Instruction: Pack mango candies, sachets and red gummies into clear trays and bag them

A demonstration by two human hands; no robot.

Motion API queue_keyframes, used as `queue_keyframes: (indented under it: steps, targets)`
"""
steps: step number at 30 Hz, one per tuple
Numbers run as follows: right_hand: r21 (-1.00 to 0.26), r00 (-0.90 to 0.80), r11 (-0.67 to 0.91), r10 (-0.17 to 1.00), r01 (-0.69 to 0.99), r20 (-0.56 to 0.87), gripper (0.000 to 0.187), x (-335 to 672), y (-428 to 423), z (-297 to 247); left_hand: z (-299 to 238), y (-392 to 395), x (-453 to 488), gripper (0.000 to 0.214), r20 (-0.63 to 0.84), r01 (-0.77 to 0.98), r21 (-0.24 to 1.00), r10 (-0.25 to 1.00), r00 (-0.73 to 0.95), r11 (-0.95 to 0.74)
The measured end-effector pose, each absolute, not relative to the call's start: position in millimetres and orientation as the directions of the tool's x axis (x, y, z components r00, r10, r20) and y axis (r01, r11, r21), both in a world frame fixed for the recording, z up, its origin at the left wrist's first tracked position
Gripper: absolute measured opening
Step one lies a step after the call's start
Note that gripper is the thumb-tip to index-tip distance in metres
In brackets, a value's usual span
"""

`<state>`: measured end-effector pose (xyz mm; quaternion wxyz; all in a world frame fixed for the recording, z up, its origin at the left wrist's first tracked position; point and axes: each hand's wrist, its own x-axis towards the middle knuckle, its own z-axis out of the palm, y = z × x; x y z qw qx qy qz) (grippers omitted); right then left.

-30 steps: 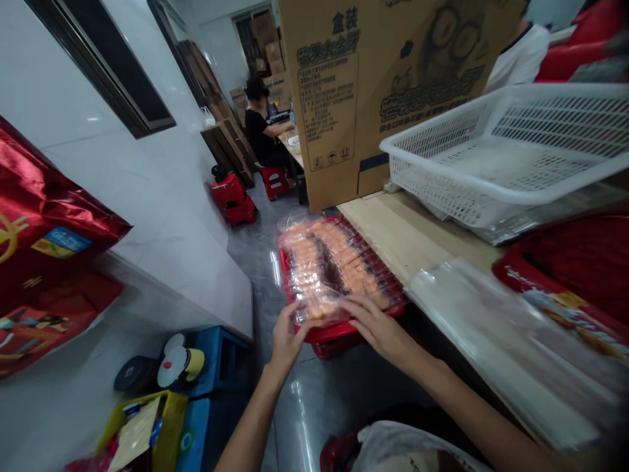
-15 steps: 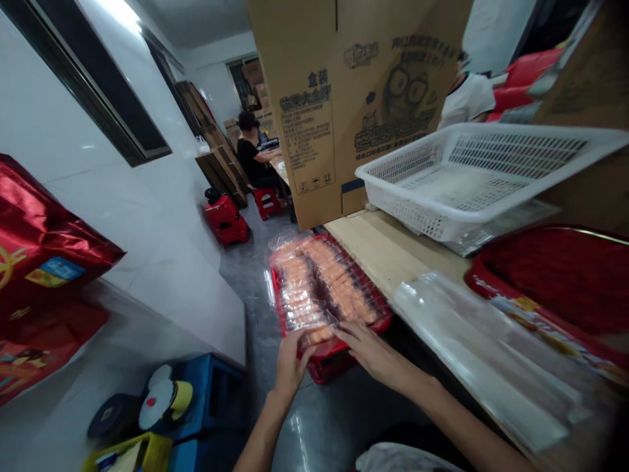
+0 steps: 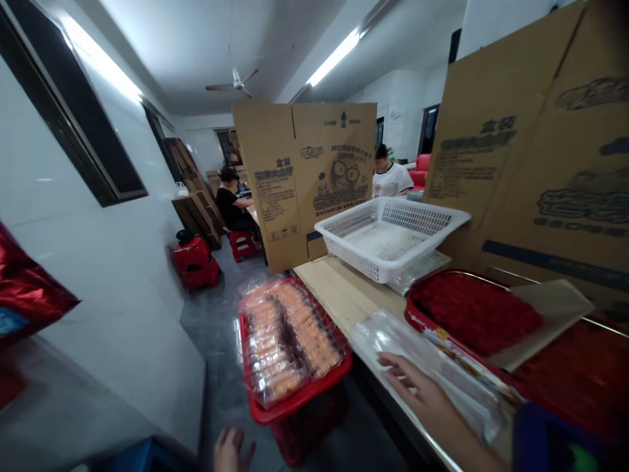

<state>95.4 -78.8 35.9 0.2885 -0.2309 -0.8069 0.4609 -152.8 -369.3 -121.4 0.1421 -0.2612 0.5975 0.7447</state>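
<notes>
My right hand [image 3: 415, 387] lies flat with fingers stretched out on a stack of clear plastic sleeves [image 3: 393, 341] at the near edge of the wooden table [image 3: 334, 288]. My left hand [image 3: 230, 451] shows only its fingertips at the bottom edge, spread and empty, just below and left of a red crate [image 3: 295, 400]. The crate stands on the floor beside the table and holds clear trays of orange snacks [image 3: 287, 334].
A white mesh basket [image 3: 388, 236] sits on the table before upright cardboard boxes [image 3: 304, 177]. A red box with red filling [image 3: 472, 311] lies at right. Two people sit at the back. Red stools [image 3: 195, 262] stand in the aisle by the white wall.
Both hands have let go of the snack trays in the red crate. My right hand moved right onto the plastic sleeves, my left dropped low. The view tilted up.
</notes>
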Motion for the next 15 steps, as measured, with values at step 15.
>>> queue_keyframes:
  steps: [15]
  targets:
    - [-0.993, -0.509, -0.104, 0.852, 0.063, -0.122, 0.054, 166, -57, 52, -108, -248, -92, 0.026, -0.692, -0.743, 0.55, 0.289, -0.661, -0.382]
